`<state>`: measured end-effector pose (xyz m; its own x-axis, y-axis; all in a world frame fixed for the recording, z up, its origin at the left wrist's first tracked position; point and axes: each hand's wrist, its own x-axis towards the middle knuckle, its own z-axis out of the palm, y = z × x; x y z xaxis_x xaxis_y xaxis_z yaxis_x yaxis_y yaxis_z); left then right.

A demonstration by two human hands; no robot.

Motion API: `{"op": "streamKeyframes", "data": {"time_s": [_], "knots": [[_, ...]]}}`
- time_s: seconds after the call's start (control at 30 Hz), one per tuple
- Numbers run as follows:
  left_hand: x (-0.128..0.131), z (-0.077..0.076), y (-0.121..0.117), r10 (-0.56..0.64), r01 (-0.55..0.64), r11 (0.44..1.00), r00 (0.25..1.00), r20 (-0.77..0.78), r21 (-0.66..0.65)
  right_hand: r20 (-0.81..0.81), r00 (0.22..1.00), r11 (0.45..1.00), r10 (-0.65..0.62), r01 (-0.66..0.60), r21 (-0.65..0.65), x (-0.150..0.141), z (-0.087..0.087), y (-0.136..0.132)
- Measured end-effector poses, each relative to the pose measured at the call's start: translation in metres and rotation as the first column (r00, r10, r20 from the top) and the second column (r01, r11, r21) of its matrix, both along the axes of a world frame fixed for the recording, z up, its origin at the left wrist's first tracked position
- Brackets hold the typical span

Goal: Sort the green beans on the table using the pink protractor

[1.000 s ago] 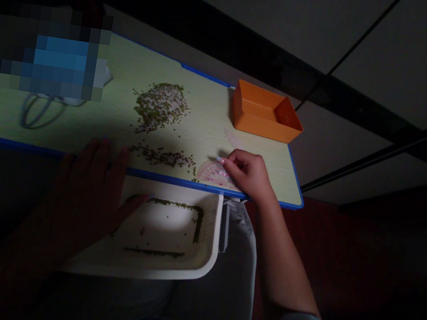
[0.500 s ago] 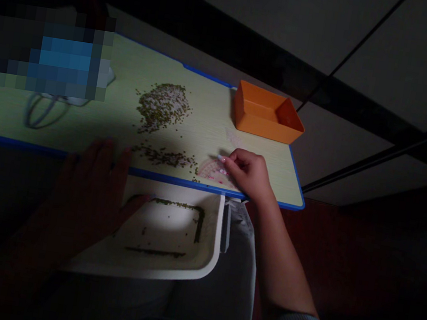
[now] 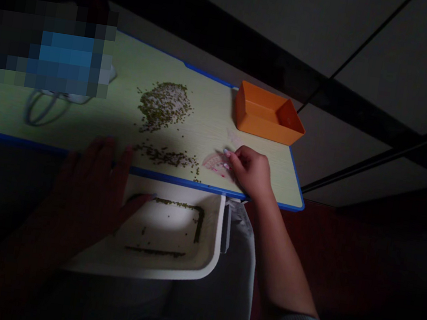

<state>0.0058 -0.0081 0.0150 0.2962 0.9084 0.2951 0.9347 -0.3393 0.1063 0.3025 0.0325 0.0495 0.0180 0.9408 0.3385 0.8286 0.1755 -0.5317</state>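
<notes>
My left hand (image 3: 88, 189), dim in shadow, lies spread at the table's front edge, fingertips on the top and thumb over a white basin (image 3: 208, 263). My right hand (image 3: 252, 170) rests with curled fingers, thumb and forefinger close together, beside a pink printed pattern (image 3: 213, 163); anything between them is too small to make out. Left of it a loose strip of small dark and greenish grains (image 3: 171, 158) runs along the edge. Farther back sits a larger heap of green and pale grains (image 3: 165, 103). Green grains line the basin's inner corners.
An open orange box (image 3: 263, 123) stands at the table's back right corner. At the left lies a pixelated object (image 3: 64, 57) with a looped grey cord (image 3: 40, 110). The pale table (image 3: 209, 103) has a blue rim. The basin sits below its front edge.
My right hand has lifted slightly away from the front edge, its fingertips shifting a little right and back. My left hand stays almost where it was. The grains look unchanged.
</notes>
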Motion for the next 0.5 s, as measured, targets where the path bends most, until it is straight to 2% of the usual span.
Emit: {"op": "streamKeyframes", "data": {"time_s": [0.17, 0.5], "knots": [[0.0005, 0.0013, -0.0001, -0.012, 0.012, 1.000, 1.000, 0.001, -0.008, 0.075, 0.995, 0.998, -0.068, 0.067, 0.015, -0.0022, 0.0025, 0.0030], [0.0002, 0.0005, -0.0001, -0.021, 0.021, 1.000, 1.000, 0.021, 0.022, 0.053, 0.998, 1.000, 0.026, -0.025, -0.015, -0.0081, 0.0042, 0.0049]]}}
